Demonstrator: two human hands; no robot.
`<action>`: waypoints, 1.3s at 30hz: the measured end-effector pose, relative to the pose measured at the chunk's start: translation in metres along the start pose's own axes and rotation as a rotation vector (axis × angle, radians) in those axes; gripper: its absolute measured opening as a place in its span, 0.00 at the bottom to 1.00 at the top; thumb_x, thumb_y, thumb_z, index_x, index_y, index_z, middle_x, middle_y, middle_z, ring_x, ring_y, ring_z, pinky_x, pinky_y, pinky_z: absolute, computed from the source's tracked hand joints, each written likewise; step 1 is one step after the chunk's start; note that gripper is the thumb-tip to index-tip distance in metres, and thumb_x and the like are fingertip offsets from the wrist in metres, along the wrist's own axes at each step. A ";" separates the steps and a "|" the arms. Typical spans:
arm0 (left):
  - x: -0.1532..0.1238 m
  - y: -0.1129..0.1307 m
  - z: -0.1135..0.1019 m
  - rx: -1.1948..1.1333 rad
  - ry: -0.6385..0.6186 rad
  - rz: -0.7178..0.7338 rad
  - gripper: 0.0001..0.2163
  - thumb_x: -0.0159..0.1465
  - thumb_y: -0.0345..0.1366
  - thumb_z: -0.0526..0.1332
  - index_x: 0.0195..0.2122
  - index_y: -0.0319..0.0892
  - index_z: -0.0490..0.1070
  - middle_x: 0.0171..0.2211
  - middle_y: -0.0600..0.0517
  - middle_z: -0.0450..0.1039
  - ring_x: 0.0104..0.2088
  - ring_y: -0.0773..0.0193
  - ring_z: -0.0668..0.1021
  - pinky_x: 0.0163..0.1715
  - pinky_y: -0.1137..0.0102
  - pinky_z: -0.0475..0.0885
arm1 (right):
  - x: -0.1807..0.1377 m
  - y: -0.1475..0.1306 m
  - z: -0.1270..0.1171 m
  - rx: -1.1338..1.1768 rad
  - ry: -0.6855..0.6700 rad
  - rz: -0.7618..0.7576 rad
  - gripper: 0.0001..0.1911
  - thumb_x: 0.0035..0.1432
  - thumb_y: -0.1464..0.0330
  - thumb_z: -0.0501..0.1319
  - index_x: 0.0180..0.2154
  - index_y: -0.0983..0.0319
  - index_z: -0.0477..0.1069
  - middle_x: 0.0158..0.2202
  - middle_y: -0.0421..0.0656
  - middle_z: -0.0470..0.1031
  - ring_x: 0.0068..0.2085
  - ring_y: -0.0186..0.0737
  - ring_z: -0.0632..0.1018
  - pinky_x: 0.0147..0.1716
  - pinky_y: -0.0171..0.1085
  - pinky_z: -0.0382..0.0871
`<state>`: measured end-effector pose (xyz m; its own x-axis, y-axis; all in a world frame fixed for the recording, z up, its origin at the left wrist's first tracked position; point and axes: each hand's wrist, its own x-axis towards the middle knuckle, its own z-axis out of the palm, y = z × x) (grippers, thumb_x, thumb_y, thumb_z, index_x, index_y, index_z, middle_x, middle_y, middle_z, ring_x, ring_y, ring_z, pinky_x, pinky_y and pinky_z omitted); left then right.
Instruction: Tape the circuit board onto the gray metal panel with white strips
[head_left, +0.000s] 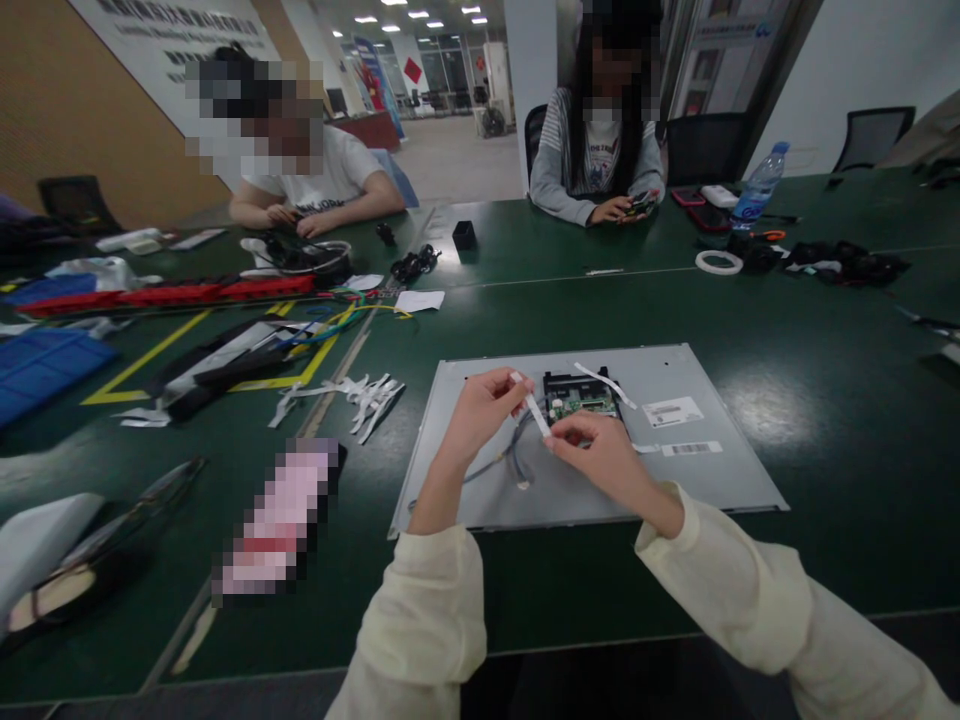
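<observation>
Between my two hands a short white strip (533,408) is stretched at a slant, its kind not plain, perhaps tape. My left hand (489,405) pinches its upper end and my right hand (596,450) pinches the lower end. Beneath them lies a flat grey metal panel (720,450) with labels on it. On the panel sits a green circuit board (581,400) in a black frame, partly hidden by my right hand. Another white strip (606,385) lies across the frame's top edge. A grey cable (517,460) with a small connector rests on the panel below my hands.
Left of the panel are a pile of white strips (371,400) and a pink pixelated object (281,520). Farther back stand a small black box (464,235), a roll of white tape (718,262) and a water bottle (761,188). Two people (600,160) sit across the green table (525,300).
</observation>
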<state>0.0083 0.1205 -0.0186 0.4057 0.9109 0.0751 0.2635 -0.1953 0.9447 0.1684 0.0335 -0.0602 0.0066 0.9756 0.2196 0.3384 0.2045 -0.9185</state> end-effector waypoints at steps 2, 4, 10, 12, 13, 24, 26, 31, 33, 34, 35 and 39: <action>0.001 -0.002 -0.001 0.018 0.002 0.007 0.11 0.57 0.43 0.61 0.24 0.40 0.69 0.19 0.57 0.64 0.20 0.71 0.66 0.21 0.74 0.60 | 0.001 0.004 0.001 0.073 -0.039 0.067 0.08 0.52 0.64 0.63 0.31 0.61 0.76 0.30 0.42 0.76 0.29 0.36 0.74 0.30 0.34 0.66; 0.002 -0.006 -0.003 0.051 0.010 0.018 0.11 0.57 0.42 0.61 0.24 0.40 0.69 0.19 0.57 0.65 0.20 0.71 0.66 0.22 0.74 0.60 | 0.002 0.007 0.001 0.142 -0.089 0.140 0.09 0.53 0.63 0.62 0.31 0.62 0.76 0.28 0.41 0.77 0.27 0.35 0.74 0.29 0.34 0.66; 0.004 -0.017 -0.007 0.245 0.014 0.064 0.12 0.60 0.42 0.59 0.23 0.40 0.69 0.18 0.57 0.66 0.21 0.70 0.68 0.23 0.75 0.61 | 0.002 0.006 0.002 0.203 -0.118 0.226 0.11 0.53 0.63 0.62 0.34 0.64 0.77 0.27 0.42 0.77 0.24 0.33 0.73 0.27 0.33 0.66; 0.004 -0.018 -0.007 0.267 0.015 0.081 0.12 0.60 0.41 0.58 0.23 0.40 0.69 0.18 0.57 0.66 0.21 0.70 0.68 0.23 0.75 0.61 | 0.003 0.006 0.002 0.216 -0.121 0.231 0.12 0.54 0.62 0.61 0.34 0.65 0.77 0.26 0.42 0.77 0.23 0.32 0.72 0.26 0.33 0.66; 0.004 -0.019 -0.006 0.266 0.019 0.088 0.12 0.61 0.41 0.58 0.23 0.40 0.69 0.18 0.57 0.66 0.21 0.70 0.68 0.22 0.75 0.61 | 0.003 0.006 0.002 0.226 -0.127 0.231 0.12 0.54 0.62 0.61 0.33 0.64 0.77 0.26 0.42 0.77 0.23 0.32 0.72 0.26 0.32 0.65; 0.006 -0.017 -0.005 0.139 0.120 0.121 0.10 0.60 0.41 0.59 0.27 0.40 0.70 0.20 0.56 0.67 0.21 0.70 0.69 0.22 0.75 0.64 | 0.001 0.007 0.006 0.318 -0.121 0.231 0.15 0.58 0.59 0.57 0.34 0.64 0.75 0.25 0.40 0.73 0.23 0.30 0.71 0.24 0.30 0.64; 0.005 -0.016 -0.005 0.132 0.119 0.125 0.10 0.60 0.41 0.59 0.27 0.40 0.70 0.20 0.56 0.67 0.20 0.70 0.69 0.22 0.75 0.64 | 0.000 0.005 0.005 0.263 -0.089 0.214 0.15 0.56 0.59 0.59 0.33 0.64 0.75 0.24 0.39 0.73 0.23 0.30 0.71 0.24 0.30 0.63; 0.005 -0.015 -0.004 0.125 0.123 0.122 0.10 0.60 0.41 0.59 0.27 0.40 0.70 0.20 0.56 0.67 0.20 0.70 0.69 0.21 0.75 0.63 | -0.001 0.002 0.002 0.169 -0.049 0.165 0.13 0.54 0.60 0.61 0.30 0.63 0.75 0.20 0.37 0.69 0.21 0.30 0.69 0.23 0.30 0.62; 0.005 -0.015 -0.004 0.144 0.127 0.120 0.11 0.61 0.41 0.59 0.26 0.40 0.70 0.20 0.56 0.67 0.20 0.70 0.69 0.21 0.75 0.63 | -0.001 0.002 0.001 0.189 -0.060 0.176 0.12 0.56 0.61 0.60 0.31 0.64 0.75 0.20 0.37 0.69 0.20 0.29 0.69 0.22 0.29 0.62; 0.004 -0.015 -0.005 0.164 0.128 0.119 0.11 0.61 0.41 0.59 0.26 0.40 0.69 0.19 0.56 0.66 0.20 0.70 0.69 0.21 0.75 0.63 | -0.001 0.002 0.001 0.204 -0.070 0.189 0.12 0.56 0.61 0.59 0.31 0.64 0.75 0.20 0.37 0.70 0.19 0.29 0.69 0.21 0.29 0.62; 0.004 -0.015 -0.005 0.194 0.128 0.119 0.12 0.61 0.41 0.58 0.26 0.40 0.69 0.19 0.56 0.66 0.20 0.70 0.68 0.21 0.75 0.62 | -0.001 0.002 0.001 0.215 -0.080 0.205 0.13 0.56 0.61 0.59 0.31 0.64 0.75 0.20 0.37 0.70 0.18 0.29 0.68 0.20 0.29 0.62; 0.003 -0.016 -0.006 0.391 0.092 0.122 0.13 0.62 0.42 0.56 0.25 0.40 0.70 0.19 0.56 0.68 0.21 0.69 0.69 0.23 0.74 0.61 | -0.002 0.000 0.002 0.158 -0.139 0.255 0.14 0.57 0.61 0.58 0.31 0.64 0.76 0.19 0.37 0.71 0.15 0.28 0.67 0.16 0.28 0.59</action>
<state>0.0005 0.1287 -0.0318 0.3794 0.8976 0.2244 0.5379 -0.4113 0.7358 0.1670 0.0316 -0.0615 -0.0596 0.9964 -0.0608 0.1917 -0.0484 -0.9803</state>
